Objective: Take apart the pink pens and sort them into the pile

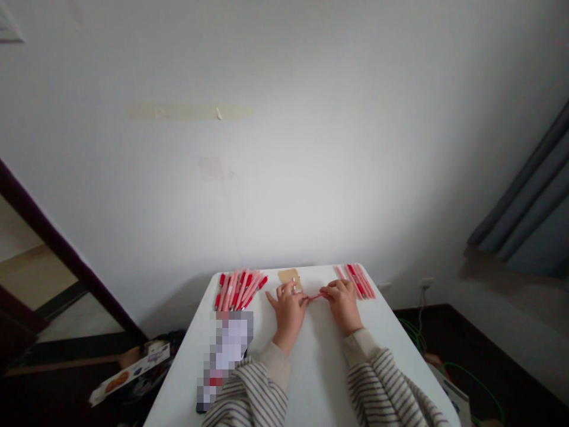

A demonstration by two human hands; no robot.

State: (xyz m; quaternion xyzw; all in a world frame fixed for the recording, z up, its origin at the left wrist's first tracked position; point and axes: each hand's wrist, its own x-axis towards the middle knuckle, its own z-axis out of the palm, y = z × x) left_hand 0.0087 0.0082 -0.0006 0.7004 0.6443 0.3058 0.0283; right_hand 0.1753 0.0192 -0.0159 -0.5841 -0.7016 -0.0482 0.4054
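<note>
A slim pink pen (315, 296) spans the gap between my two hands over the white table (317, 367). My left hand (290, 307) pinches its left end, with the thumb stuck out to the side. At the other end, the fingers of my right hand (343, 303) are closed on it. Just beyond my left hand lies a tan square pad (288, 276), partly covered by the fingers. A heap of pink and red pens (237, 289) is to the left, and a smaller row of similar pens (358, 281) lies beside my right hand.
A pixelated, long object (226, 350) lies on the table by my left forearm. The wall (284, 178) rises behind the far table edge. Boxes and clutter (137, 367) sit on the floor at left; a green cable (478, 385) runs at right.
</note>
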